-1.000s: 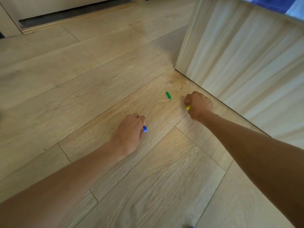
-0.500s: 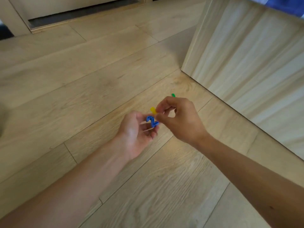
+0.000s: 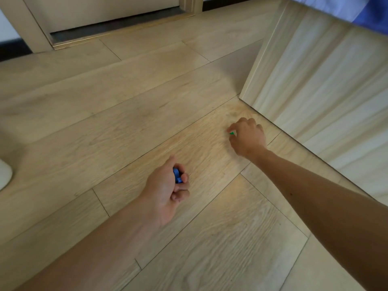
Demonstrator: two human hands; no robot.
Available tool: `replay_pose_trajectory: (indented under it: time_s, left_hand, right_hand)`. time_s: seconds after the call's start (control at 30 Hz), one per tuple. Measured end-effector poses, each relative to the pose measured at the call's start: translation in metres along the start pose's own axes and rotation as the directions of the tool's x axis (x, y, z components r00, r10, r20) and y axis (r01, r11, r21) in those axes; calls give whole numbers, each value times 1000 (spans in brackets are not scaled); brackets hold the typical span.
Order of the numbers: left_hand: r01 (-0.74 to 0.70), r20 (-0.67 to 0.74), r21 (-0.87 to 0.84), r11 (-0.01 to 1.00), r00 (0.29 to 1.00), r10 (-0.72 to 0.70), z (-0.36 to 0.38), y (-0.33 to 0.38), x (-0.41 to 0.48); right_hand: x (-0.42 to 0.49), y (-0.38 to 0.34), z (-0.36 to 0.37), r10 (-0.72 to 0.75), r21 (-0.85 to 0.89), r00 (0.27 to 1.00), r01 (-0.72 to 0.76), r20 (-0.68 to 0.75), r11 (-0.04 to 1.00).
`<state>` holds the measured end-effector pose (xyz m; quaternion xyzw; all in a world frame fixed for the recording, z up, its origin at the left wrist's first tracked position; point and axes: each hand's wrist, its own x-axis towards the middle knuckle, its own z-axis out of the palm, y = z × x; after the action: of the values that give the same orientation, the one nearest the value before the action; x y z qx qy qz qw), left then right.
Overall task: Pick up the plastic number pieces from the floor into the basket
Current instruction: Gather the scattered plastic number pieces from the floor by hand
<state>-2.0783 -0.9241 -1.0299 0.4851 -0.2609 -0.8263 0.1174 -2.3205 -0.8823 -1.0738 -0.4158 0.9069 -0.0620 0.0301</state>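
My left hand (image 3: 168, 190) hovers over the wooden floor with its fingers curled round a blue plastic number piece (image 3: 177, 175); only part of the piece shows between thumb and fingers. My right hand (image 3: 246, 136) is stretched forward near the corner of a wooden panel and its fingertips pinch a small green plastic piece (image 3: 231, 133) at floor level. The yellow piece is hidden. No basket is in view.
A pale wooden furniture panel (image 3: 315, 80) rises on the right, with blue fabric (image 3: 373, 13) above it. A door threshold (image 3: 117, 24) runs along the top. A white rounded object (image 3: 4, 173) pokes in at the left edge.
My hands were together with the yellow piece meeting the blue one. Now the right hand has reached out to the green piece, and the left has drawn back holding the blue piece.
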Motion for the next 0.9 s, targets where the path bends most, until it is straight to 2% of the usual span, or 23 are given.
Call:
replay_pose_trajectory:
  time_s: [0.2,0.4,0.47,0.5,0.57,0.63,0.7,0.8,0.9]
  left_hand:
    - [-9,-11,15,1000,1000,9,-22,5,-10]
    - [-6,-35,33,999,999,7,-30,0,-22]
    - [5,-20,34,999,1000,-4,-27,-5,-25]
    - [5,-11,31,1000,1000,-5,-25,-7,-26]
    - [-2,15,12,1000,1000,1,-18,-13,-30]
    - [1,60,-2,1000,998,-1,-10,-22,-35]
    - [25,126,18,1000,992,-27,1,-32,-45]
    - [2,246,52,999,969,-15,17,-56,-67]
    - [-101,214,129,987,974,72,29,-86,-89]
  right_hand:
    - [19,0,13,64,-63,994,-70,-91,996]
    - [17,-2,11,74,-103,996,-80,-58,991]
    - [7,-5,1,84,31,993,-82,-77,996]
    - [-1,-9,-8,103,172,991,-88,-82,981]
    - [-33,-24,-32,80,482,995,-41,-62,875]
    - [-81,-40,-59,-58,651,996,89,-70,754]
    - [-134,-53,-81,-207,691,977,185,-52,699]
    - [-200,-54,-100,-300,685,954,205,21,699]
    - [-237,-48,-105,-348,643,937,238,46,728]
